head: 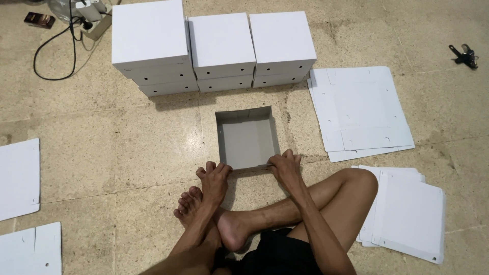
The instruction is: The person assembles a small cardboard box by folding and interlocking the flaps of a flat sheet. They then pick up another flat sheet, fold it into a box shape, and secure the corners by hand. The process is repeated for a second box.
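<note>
Open-topped grey cardboard box tray point(247, 140) on the stone floor point(127, 153), before crossed legs. Left hand point(214, 178) and right hand point(285, 168) each pinch its near wall. Uneven pressure could crease that wall or pop corners loose. Finished white boxes point(214, 48) stacked behind.

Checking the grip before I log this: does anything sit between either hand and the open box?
Nothing visible does. The left hand and right hand both rest directly on the near wall of the open white box.

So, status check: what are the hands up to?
Left hand and right hand both pressing near wall of open box. Box on floor, half-folded. Stacked boxes behind, nothing blocking.
</note>
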